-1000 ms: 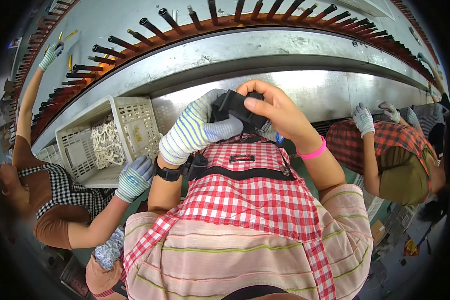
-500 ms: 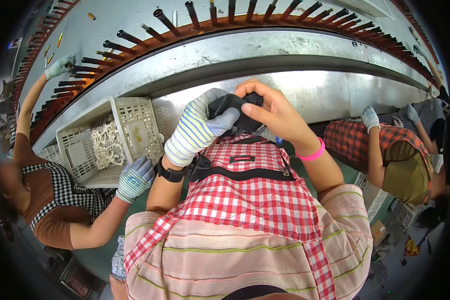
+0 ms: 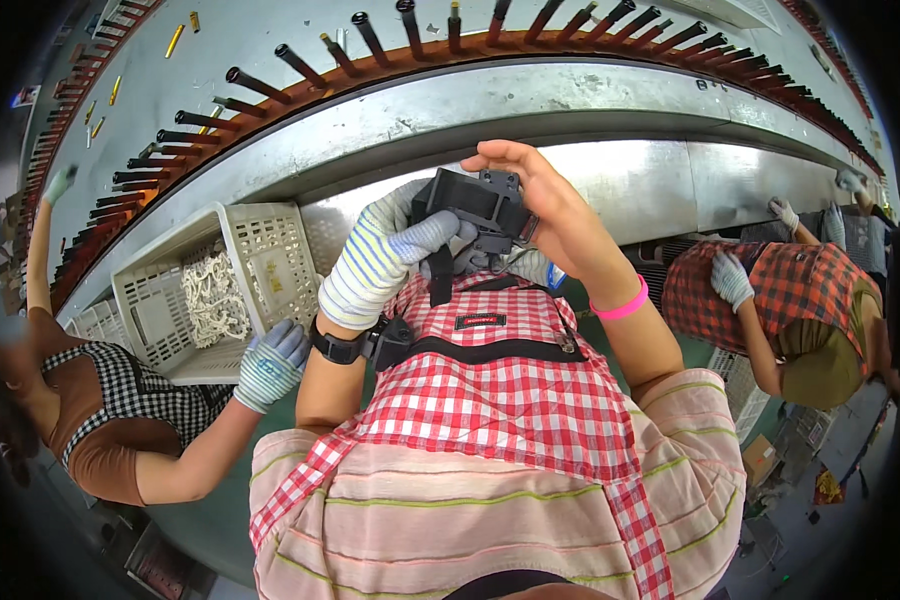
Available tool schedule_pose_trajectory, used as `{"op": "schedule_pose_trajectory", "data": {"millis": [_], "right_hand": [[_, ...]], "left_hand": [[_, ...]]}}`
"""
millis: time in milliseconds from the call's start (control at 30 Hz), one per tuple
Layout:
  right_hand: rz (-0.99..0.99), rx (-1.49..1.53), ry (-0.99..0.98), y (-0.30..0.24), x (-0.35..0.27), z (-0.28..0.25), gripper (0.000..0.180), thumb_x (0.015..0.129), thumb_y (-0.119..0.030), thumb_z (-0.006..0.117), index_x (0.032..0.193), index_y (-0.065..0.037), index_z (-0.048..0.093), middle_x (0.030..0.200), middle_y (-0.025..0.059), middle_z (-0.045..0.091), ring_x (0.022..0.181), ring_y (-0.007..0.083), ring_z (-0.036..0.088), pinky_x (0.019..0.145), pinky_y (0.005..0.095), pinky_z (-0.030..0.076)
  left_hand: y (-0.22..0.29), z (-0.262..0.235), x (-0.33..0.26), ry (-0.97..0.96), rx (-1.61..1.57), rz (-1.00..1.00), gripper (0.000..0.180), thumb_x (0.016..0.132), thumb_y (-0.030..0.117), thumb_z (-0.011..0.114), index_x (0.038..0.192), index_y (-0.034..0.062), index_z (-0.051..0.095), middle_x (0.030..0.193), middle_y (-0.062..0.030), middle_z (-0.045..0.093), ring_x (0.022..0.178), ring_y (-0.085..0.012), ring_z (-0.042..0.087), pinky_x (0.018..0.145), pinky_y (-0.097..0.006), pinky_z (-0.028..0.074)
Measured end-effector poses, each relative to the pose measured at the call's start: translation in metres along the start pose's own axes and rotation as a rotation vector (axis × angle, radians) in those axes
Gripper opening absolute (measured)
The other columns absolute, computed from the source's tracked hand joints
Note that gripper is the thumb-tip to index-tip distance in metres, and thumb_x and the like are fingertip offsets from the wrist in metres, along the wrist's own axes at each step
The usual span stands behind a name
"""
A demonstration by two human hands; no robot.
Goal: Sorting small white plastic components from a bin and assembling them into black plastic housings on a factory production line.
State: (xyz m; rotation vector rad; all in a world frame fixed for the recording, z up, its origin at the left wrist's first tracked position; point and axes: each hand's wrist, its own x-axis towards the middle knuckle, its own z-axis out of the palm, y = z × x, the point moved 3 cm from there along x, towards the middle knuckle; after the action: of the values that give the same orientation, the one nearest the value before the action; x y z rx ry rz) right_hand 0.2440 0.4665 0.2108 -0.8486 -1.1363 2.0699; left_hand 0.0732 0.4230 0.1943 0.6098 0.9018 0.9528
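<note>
In front of my chest is a black strapped device (image 3: 475,203) with a wide band, small hard fittings and a loose strap end hanging down. My left hand (image 3: 395,240), in a striped knit glove, grips its left side, thumb across the front. My right hand (image 3: 555,205), bare with a pink wristband (image 3: 622,300), is at the device's right side. Its fingers stretch out above and behind the device, and the thumb is mostly hidden. Around my left wrist sits a black strap (image 3: 338,345) with a black box-shaped unit (image 3: 388,343) attached.
A metal ledge (image 3: 610,95) runs ahead, with a row of upright black-and-red rods (image 3: 370,38) beyond it. A white plastic crate (image 3: 232,225) holding pale cords (image 3: 213,295) stands at left. Co-workers sit on both sides; one's gloved hand (image 3: 272,365) is near my left arm.
The black device has turned, showing its band and fittings, and a strap end now hangs down. My right fingers have loosened and straightened. Co-workers' arms on both sides have shifted.
</note>
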Motion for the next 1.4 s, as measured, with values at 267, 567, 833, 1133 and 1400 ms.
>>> {"op": "schedule_pose_trajectory", "data": {"millis": [267,567,833,1133,1400], "right_hand": [[0.074,0.051,0.023,-0.006,-0.003,-0.003,0.038,0.094,-0.026,0.044,0.125,-0.004,0.042,0.120,0.0077,0.050,0.105,0.0125,0.051,0.083,0.0254,0.046],[0.107,0.135,0.054,0.004,-0.014,-0.015,0.041,0.097,-0.034,0.034,0.115,-0.003,0.052,0.110,0.0059,0.056,0.089,0.0090,0.057,0.073,0.0219,0.048],[0.107,-0.112,0.035,0.012,-0.012,-0.025,0.048,0.095,-0.037,0.036,0.124,-0.001,0.048,0.112,0.0057,0.057,0.087,0.0096,0.058,0.072,0.0222,0.047],[0.110,-0.179,-0.051,0.017,0.006,-0.004,0.036,0.091,-0.014,0.046,0.123,0.003,0.044,0.111,0.0100,0.057,0.103,0.0144,0.053,0.089,0.0268,0.043],[0.301,-0.063,-0.027,0.031,0.012,-0.016,0.031,0.087,-0.007,0.041,0.116,0.001,0.047,0.105,0.0105,0.057,0.096,0.0155,0.057,0.086,0.0266,0.045]], "left_hand": [[0.007,-0.005,-0.007,0.017,0.062,0.040,0.044,0.079,0.016,0.066,0.119,0.0016,0.054,0.088,-0.0043,0.063,0.080,-0.0115,0.058,0.073,-0.024,0.045],[0.008,-0.037,-0.028,0.110,0.187,0.154,0.031,0.086,0.020,0.059,0.110,0.0007,0.060,0.080,-0.0029,0.061,0.072,-0.0093,0.055,0.073,-0.023,0.043],[0.013,-0.032,-0.029,0.145,0.381,0.330,0.035,0.083,0.007,0.058,0.117,0.0019,0.055,0.102,-0.0080,0.060,0.100,-0.0175,0.056,0.094,-0.031,0.040],[0.013,0.019,0.003,-0.206,0.819,0.604,0.047,0.065,0.009,0.073,0.110,0.0103,0.060,0.128,-0.0127,0.046,0.118,-0.0271,0.046,0.099,-0.036,0.035],[0.010,0.018,0.012,-0.267,0.602,0.458,0.022,0.074,0.011,0.068,0.095,0.0045,0.064,0.115,-0.0107,0.056,0.107,-0.0201,0.053,0.094,-0.032,0.040]]}}
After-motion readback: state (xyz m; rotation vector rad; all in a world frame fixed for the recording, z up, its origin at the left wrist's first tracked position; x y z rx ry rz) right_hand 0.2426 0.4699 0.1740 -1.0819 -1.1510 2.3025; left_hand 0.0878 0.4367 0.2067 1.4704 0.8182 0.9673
